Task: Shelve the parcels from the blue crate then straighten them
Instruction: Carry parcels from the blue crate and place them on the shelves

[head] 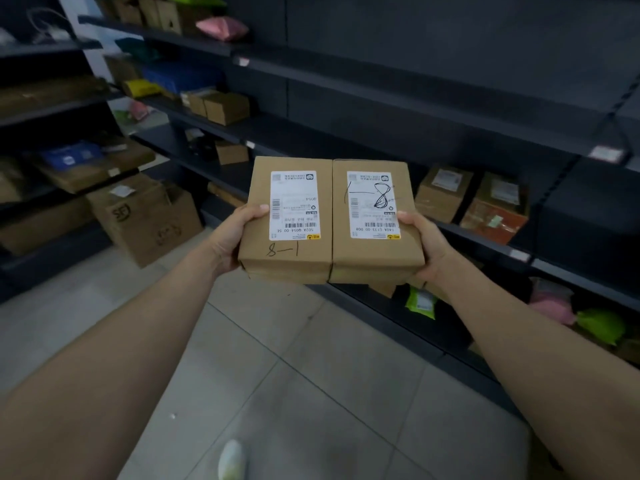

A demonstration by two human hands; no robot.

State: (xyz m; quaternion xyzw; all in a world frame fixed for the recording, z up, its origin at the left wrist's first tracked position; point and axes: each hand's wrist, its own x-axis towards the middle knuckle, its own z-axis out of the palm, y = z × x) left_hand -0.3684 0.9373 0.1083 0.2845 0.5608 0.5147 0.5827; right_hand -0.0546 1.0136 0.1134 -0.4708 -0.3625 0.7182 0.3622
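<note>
The left parcel (287,220) and right parcel (375,216) are held flat and touching side by side in front of the dark shelving (381,98), with their long axes pointing toward it. Both are brown cardboard with a white label, barcode end nearest the person, and black marker figures. The left hand (232,240) grips the left parcel's outer edge, and the right hand (427,247) grips the right parcel's.

1. My left hand (230,237) and right hand (424,244) hide their fingers under the left box (287,254) and right box (375,254).
2. I can't read small print on the labels (293,205).
3. Shoe (231,459): blurred, cut by the bottom edge.
</note>
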